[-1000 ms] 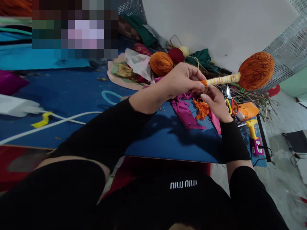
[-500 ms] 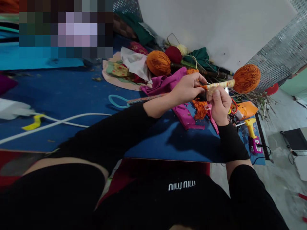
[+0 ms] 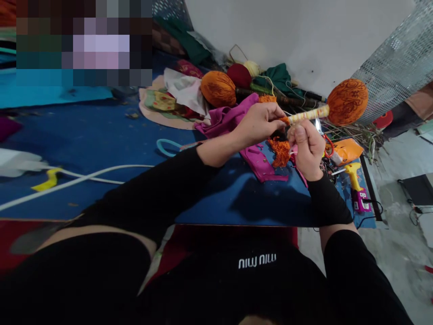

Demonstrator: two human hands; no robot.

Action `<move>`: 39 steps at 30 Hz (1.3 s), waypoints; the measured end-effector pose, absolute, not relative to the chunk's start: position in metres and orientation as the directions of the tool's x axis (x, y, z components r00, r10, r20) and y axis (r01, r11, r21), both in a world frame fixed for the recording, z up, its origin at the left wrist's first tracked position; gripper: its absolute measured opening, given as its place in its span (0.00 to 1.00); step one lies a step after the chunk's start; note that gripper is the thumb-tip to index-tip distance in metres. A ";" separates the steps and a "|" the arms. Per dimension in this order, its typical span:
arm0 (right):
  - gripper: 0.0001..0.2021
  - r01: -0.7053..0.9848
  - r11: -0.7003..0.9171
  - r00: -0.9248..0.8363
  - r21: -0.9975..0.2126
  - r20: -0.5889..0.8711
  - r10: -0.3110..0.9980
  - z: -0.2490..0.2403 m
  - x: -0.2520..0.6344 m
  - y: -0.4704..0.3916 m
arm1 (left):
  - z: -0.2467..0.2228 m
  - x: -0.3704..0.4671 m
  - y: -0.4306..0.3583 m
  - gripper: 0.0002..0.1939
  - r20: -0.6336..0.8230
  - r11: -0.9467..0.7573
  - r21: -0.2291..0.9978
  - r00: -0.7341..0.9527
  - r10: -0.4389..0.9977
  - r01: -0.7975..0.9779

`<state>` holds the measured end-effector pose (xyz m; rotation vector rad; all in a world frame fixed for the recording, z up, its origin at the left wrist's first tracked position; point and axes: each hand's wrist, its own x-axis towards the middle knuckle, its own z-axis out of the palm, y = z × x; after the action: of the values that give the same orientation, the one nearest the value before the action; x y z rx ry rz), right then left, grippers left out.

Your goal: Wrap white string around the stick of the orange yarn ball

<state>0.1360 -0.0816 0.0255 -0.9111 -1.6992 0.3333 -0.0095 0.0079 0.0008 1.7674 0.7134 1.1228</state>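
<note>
My left hand [image 3: 263, 121] pinches the lower end of a stick [image 3: 309, 114] wrapped in a pale yellow and orange patterned strip. At the stick's far end is a ball covered in orange patterned cloth [image 3: 348, 102]. Just below the stick, my right hand [image 3: 307, 146] is closed, thumb over curled fingers; whatever it grips is too hidden to name. Beneath the hands lie frayed orange fabric [image 3: 281, 152] and a magenta cloth piece [image 3: 259, 164]. Another orange cloth-covered ball [image 3: 218, 88] rests on the table behind my left hand.
On the blue table [image 3: 203, 198], scissors [image 3: 328, 146], an orange packet [image 3: 348, 151] and a yellow and purple glue gun [image 3: 354, 176] sit to the right. Cloths, yarn balls [image 3: 238, 75] and twigs are heaped behind. A white cable [image 3: 101, 170] crosses the left side.
The right hand has shifted slightly left and up, closer to the left hand. The stick tilts up a little more toward the ball. The camera view has moved slightly.
</note>
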 end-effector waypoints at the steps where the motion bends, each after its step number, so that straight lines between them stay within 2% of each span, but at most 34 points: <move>1: 0.25 0.392 0.678 -0.085 -0.621 0.710 0.699 0.028 0.138 -0.081 | 0.002 -0.012 0.009 0.05 0.370 -0.408 0.913 0.445 0.816 -0.011; 6: 0.21 0.498 0.699 -0.085 -0.514 0.773 0.629 0.046 0.156 -0.082 | 0.006 -0.021 0.015 0.07 0.334 -0.382 0.924 0.478 0.812 0.004; 8: 0.20 0.502 0.699 -0.081 -0.510 0.776 0.625 0.050 0.162 -0.082 | 0.007 -0.021 0.015 0.08 0.334 -0.408 0.911 0.482 0.810 0.054; 15: 0.25 0.485 0.704 -0.214 -0.519 0.710 0.671 0.048 0.167 -0.073 | 0.010 -0.017 0.009 0.10 0.339 -0.437 0.894 0.485 0.806 0.102; 21: 0.23 0.401 0.762 -0.192 -0.509 0.767 0.613 0.037 0.169 -0.056 | 0.016 -0.018 -0.005 0.09 0.376 -0.553 0.760 0.464 0.802 0.340; 25: 0.26 0.487 0.655 -0.112 -0.578 0.702 0.703 0.027 0.171 -0.046 | 0.017 -0.017 -0.014 0.11 0.418 -0.604 0.682 0.458 0.785 0.413; 30: 0.26 0.387 0.587 -0.079 -0.711 0.609 0.789 0.023 0.173 -0.044 | 0.016 -0.014 -0.021 0.13 0.454 -0.654 0.555 0.472 0.756 0.514; 35: 0.25 0.465 0.571 -0.090 -0.677 0.605 0.791 0.025 0.180 -0.046 | 0.013 -0.013 -0.025 0.21 0.488 -0.671 0.439 0.469 0.736 0.597; 39: 0.26 0.453 0.543 -0.097 -0.707 0.567 0.818 0.022 0.180 -0.044 | 0.009 -0.012 -0.025 0.18 0.538 -0.730 0.333 0.516 0.667 0.596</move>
<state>0.1799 -0.0439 0.0222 -1.0669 -1.7323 0.4357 -0.0122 -0.0246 0.0090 2.6416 1.1040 1.0076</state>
